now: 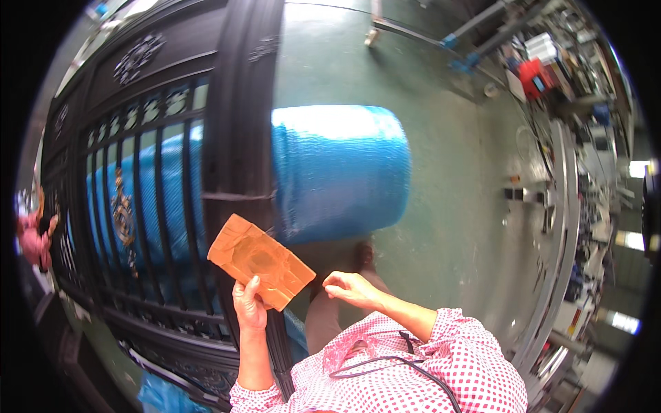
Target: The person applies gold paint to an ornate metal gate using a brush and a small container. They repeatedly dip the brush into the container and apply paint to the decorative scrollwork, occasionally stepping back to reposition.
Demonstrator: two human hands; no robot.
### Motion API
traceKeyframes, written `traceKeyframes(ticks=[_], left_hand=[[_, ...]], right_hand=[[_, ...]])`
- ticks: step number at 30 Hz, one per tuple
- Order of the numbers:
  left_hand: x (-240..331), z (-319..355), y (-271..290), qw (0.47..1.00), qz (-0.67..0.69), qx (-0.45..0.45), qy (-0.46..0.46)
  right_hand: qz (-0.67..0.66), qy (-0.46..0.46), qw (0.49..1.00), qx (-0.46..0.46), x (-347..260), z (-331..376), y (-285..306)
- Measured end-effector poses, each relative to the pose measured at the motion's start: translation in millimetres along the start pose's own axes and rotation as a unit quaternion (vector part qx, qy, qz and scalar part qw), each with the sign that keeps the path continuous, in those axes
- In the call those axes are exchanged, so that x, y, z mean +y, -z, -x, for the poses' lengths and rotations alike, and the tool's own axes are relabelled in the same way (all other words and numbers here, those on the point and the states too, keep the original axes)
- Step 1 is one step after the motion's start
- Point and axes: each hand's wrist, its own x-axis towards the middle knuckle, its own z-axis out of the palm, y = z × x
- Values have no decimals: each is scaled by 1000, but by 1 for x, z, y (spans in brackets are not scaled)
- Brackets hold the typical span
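Observation:
My left hand point(248, 305) holds up an orange, wrinkled paper sheet point(259, 260) by its lower edge, thumb on its face. My right hand point(350, 287) hovers just right of the sheet's lower corner with thumb and fingers pinched together; whether it grips anything is too small to tell. Both sleeves are red-and-white checked. Behind the sheet stands a dark ornate metal gate point(172, 172) with vertical bars. A large roll of blue bubble wrap point(337, 172) lies on the green floor behind the gate.
A green floor point(447, 206) stretches to the right. Metal rails and cluttered racks with a red box point(536, 77) line the right side. Another person in pink point(31, 237) is at the far left. A black cable point(385, 365) crosses my chest.

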Motion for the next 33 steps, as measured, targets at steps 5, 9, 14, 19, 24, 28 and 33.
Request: traceKeyframes(ticks=[5, 9, 14, 19, 24, 28, 33], left_hand=[[-38, -14, -75, 997, -49, -39, 50], [-78, -18, -156, 992, -95, -52, 62], [-140, -21, -260, 983, -133, -91, 86], [-202, -13, -375, 966, -166, -131, 151], [-232, -34, -454, 930, -247, -201, 185], [-279, -42, -517, 895, -317, -247, 194], [-323, -38, -607, 885, -321, -253, 223]], right_hand=[[-13, -31, 998, 45, 34, 35, 68], [-19, 17, 996, 89, 47, 57, 137], [-32, -3, 991, 126, 57, 97, 247], [-49, 2, 964, 259, 80, 155, 347], [-80, 24, 936, 342, 58, 209, 400], [-140, 48, 892, 427, 105, 248, 426], [-103, 32, 890, 443, 170, 260, 503]])
